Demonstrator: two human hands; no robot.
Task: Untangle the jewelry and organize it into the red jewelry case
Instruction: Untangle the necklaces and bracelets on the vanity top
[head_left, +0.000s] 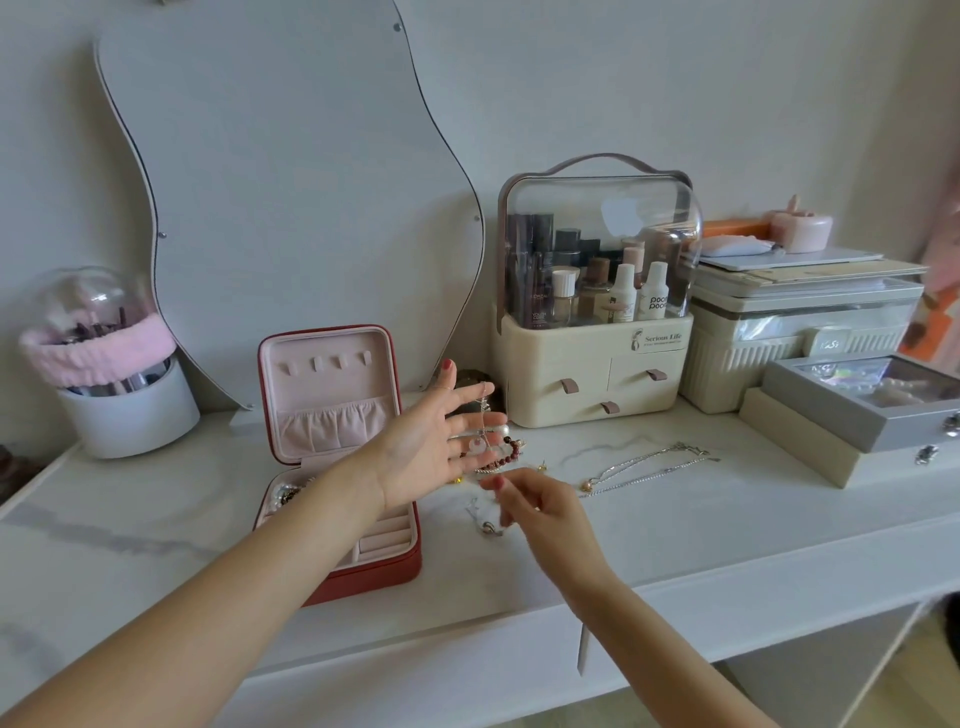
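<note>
The red jewelry case (332, 457) stands open on the white desk, its pink lid upright; pearls and beads (284, 493) lie in its left tray. My left hand (431, 441) is spread open to the right of the case, and a thin silver chain with a pale round pendant (477, 444) hangs over its fingers. Just below, my right hand (530, 501) has curled fingers near the chain's lower end; whether it pinches anything is unclear. A dark red bead bracelet (511, 454) lies behind the hands. Silver necklaces (644, 465) are spread on the desk further right.
A wavy mirror (291, 197) leans against the wall. A cream cosmetics organizer (592, 364) stands behind the jewelry, storage boxes (800, 332) and a grey case (862, 400) at right. A white brush pot (124, 405) sits left. Small earrings (485, 525) lie near the desk's front.
</note>
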